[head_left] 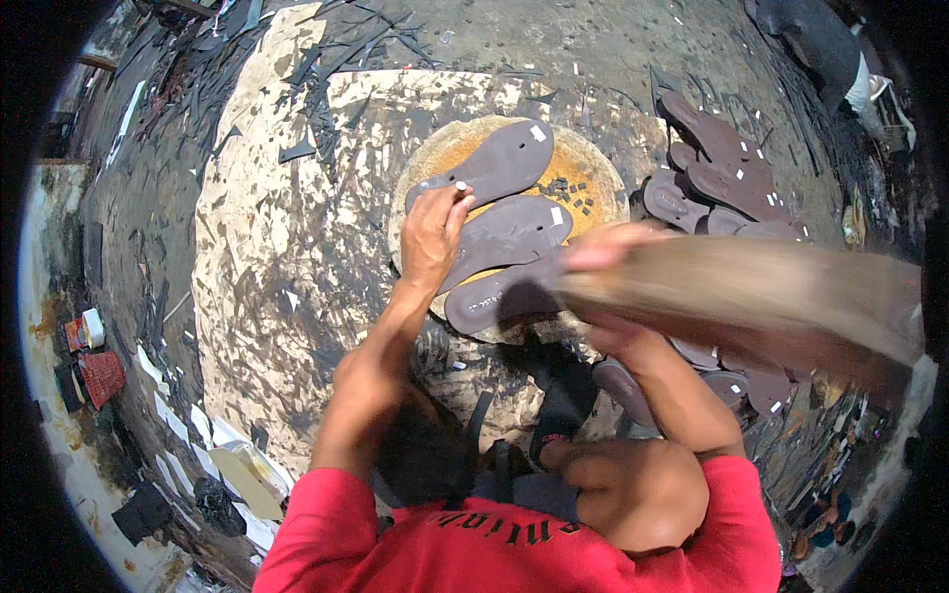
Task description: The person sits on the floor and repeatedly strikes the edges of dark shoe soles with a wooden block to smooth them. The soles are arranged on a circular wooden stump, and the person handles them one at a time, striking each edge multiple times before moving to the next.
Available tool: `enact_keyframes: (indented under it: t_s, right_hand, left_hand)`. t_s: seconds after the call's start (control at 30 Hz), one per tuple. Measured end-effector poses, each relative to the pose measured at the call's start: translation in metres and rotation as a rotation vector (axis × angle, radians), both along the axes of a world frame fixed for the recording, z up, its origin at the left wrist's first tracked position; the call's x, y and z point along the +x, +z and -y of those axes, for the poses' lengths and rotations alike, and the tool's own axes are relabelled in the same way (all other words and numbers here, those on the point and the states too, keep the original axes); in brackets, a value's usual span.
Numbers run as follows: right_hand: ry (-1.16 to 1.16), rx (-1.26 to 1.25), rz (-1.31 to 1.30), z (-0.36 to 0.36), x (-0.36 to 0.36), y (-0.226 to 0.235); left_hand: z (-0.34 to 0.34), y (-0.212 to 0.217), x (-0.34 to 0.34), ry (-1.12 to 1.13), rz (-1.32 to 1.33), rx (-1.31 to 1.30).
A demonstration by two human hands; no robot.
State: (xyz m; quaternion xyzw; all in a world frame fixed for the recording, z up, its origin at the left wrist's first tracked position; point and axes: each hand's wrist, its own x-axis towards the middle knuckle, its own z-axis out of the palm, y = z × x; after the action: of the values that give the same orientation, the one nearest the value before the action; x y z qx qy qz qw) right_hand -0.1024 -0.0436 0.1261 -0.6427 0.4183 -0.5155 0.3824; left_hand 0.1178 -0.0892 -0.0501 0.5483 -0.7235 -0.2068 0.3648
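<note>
My left hand (433,232) is closed around a short metal punch (461,187), its bright end showing above my fingers. It stands over the far grey sandal sole (509,158), which has a small hole near its toe end and a white label. A second sole (514,229) and a third sole (482,302) lie nearer me on a round, worn block (413,170). My right hand (611,247) grips a thick wooden mallet (751,296), blurred by motion and stretching out to the right. The mallet is apart from the punch.
Small dark cut-out bits (568,193) lie on the block. A pile of brown soles (727,163) with white labels spreads at the right, partly behind the mallet. A stained pale sheet (267,247) lies under the block. Dark scraps litter the floor; a red basket (102,379) is at far left.
</note>
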Motion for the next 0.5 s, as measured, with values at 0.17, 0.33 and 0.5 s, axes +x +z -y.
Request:
enact_keyframes:
  t_s: [0.17,0.33,0.5]
  right_hand:
    - [0.269,1.008,-0.296,-0.014,-0.035,-0.113]
    - [0.199,0.878,-0.407,-0.024,-0.049,-0.150]
    - [0.169,0.999,-0.077,-0.028,-0.036,-0.141]
  left_hand:
    - [0.003,0.011,-0.007,-0.024,0.001,-0.047]
    - [0.004,0.047,0.003,0.438,-0.893,0.197]
    - [-0.036,0.044,0.017,0.259,-0.601,0.574]
